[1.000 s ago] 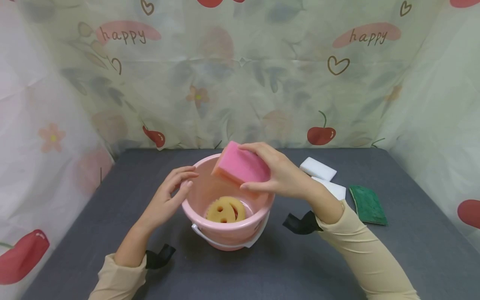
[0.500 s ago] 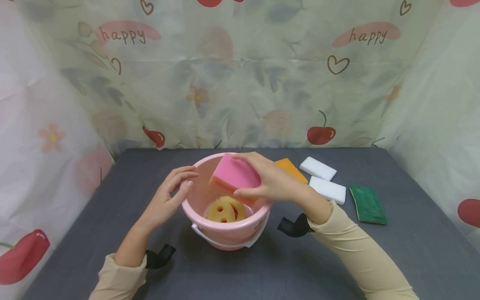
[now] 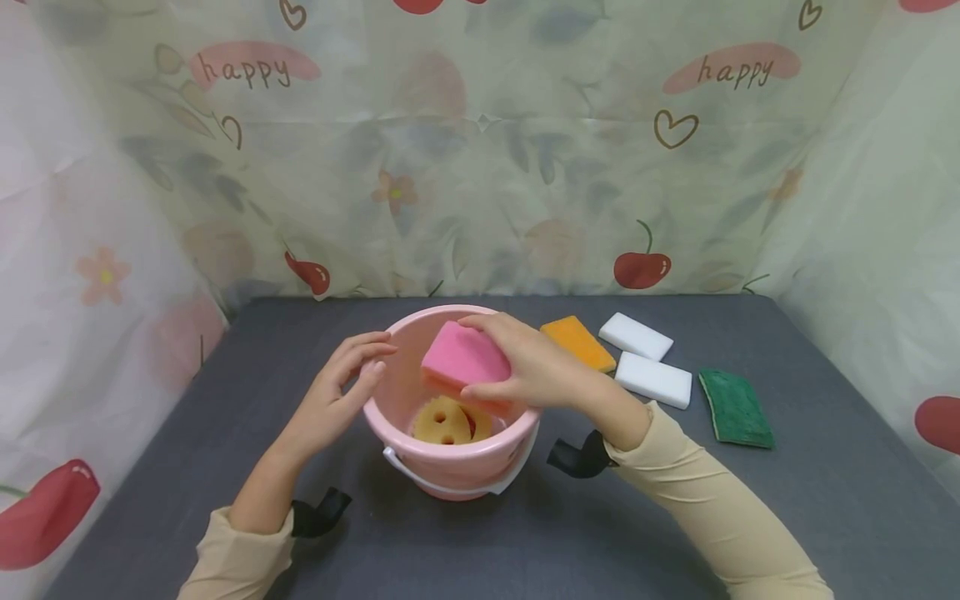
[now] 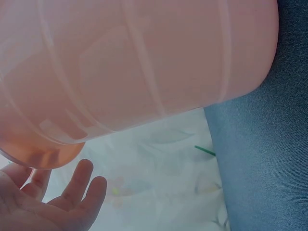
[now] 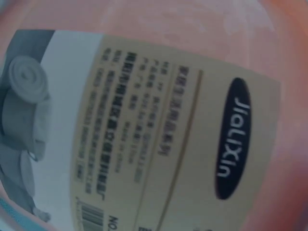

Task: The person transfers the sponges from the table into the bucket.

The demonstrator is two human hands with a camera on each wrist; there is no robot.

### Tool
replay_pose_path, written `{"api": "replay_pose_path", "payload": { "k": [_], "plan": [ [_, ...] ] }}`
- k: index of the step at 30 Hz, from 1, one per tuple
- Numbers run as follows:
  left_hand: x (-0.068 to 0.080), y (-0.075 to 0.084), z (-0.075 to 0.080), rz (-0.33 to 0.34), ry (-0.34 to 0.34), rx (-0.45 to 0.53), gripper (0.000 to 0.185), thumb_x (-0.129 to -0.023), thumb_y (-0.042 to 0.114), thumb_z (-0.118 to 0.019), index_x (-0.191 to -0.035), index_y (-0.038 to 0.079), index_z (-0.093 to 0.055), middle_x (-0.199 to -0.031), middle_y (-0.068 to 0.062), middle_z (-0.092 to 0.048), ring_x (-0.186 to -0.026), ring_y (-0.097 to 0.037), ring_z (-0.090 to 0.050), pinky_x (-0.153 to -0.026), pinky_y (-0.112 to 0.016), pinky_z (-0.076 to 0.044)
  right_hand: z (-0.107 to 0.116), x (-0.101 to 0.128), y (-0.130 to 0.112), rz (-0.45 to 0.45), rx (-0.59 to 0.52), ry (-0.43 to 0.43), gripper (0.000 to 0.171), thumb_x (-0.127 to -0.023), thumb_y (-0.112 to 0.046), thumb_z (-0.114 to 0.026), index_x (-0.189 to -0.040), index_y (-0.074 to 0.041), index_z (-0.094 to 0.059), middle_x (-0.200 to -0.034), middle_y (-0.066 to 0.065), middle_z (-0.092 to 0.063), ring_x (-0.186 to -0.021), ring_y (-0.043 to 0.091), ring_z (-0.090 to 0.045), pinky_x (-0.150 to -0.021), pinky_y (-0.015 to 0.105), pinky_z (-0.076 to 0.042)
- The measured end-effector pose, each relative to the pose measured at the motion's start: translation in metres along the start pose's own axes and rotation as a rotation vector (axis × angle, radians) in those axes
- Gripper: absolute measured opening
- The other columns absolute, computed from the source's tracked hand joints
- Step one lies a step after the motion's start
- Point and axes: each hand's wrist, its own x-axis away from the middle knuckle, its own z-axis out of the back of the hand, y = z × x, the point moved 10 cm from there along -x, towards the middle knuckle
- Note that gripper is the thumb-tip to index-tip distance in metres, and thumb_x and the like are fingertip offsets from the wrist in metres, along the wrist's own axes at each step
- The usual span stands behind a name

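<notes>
A pink bucket with a white handle stands on the dark table. Between the thumb and fingers of my right hand is a thick pink sponge with an orange underside, held tilted inside the bucket's mouth. Below it, a round yellow smiley sponge lies in the bucket, partly covered from sight. My left hand is at the bucket's left rim, its fingers loosely bent and holding nothing; the left wrist view shows the fingertips spread by the rim. Only the bucket's labelled wall fills the right wrist view.
Right of the bucket lie an orange sponge, a white block, a second white block and a green scouring pad. A patterned cloth hangs behind the table.
My right hand has lowered the pink sponge deeper into the bucket and slightly left, uncovering the orange sponge on the table. The left hand has stayed at the rim.
</notes>
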Motion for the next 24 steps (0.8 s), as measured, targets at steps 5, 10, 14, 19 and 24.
{"api": "replay_pose_path", "payload": {
  "k": [5,10,14,19,24],
  "plan": [
    [0.000,-0.001,0.000,0.000,0.000,-0.014,0.029,-0.095,0.015,-0.049,-0.122,0.008,-0.057,-0.138,-0.006,-0.045,-0.126,-0.020,-0.040,-0.102,-0.043,-0.037,-0.003,-0.002,0.002,-0.027,0.031,-0.017,0.071,-0.077,-0.039,-0.073,-0.137,-0.018,-0.040,-0.132,0.001,-0.048,-0.113,0.015,-0.049,-0.083,0.029,-0.052],
    [0.000,-0.001,0.001,-0.008,0.005,-0.019,0.029,-0.095,0.016,-0.050,-0.123,0.008,-0.057,-0.138,-0.005,-0.045,-0.126,-0.018,-0.040,-0.097,-0.017,-0.036,-0.006,-0.002,0.004,-0.064,0.095,-0.050,0.077,-0.077,-0.042,-0.073,-0.140,-0.015,-0.037,-0.141,0.006,-0.041,-0.124,0.021,-0.044,-0.096,0.039,-0.047],
    [0.000,0.000,0.002,-0.011,0.007,-0.019,0.029,-0.095,0.017,-0.049,-0.122,0.008,-0.057,-0.138,-0.005,-0.045,-0.126,-0.018,-0.040,-0.096,-0.014,-0.034,-0.007,-0.001,0.004,-0.070,0.106,-0.061,0.075,-0.078,-0.042,-0.072,-0.139,-0.014,-0.039,-0.142,0.007,-0.040,-0.127,0.023,-0.043,-0.101,0.043,-0.043],
    [0.000,-0.001,0.001,-0.004,0.004,-0.025,0.029,-0.095,0.016,-0.049,-0.122,0.008,-0.057,-0.138,-0.006,-0.045,-0.126,-0.021,-0.040,-0.102,-0.038,-0.037,-0.003,0.000,0.001,-0.033,0.063,-0.040,0.065,-0.081,-0.038,-0.070,-0.136,-0.014,-0.044,-0.137,0.006,-0.045,-0.125,0.023,-0.046,-0.100,0.042,-0.044],
    [0.000,-0.001,0.001,-0.001,0.005,-0.028,0.030,-0.095,0.016,-0.049,-0.123,0.008,-0.057,-0.138,-0.006,-0.045,-0.127,-0.021,-0.040,-0.102,-0.035,-0.037,0.008,0.005,0.002,0.020,-0.022,0.028,0.053,-0.084,-0.030,-0.069,-0.131,-0.014,-0.050,-0.130,0.005,-0.053,-0.119,0.025,-0.050,-0.098,0.042,-0.045]
  ]
}}
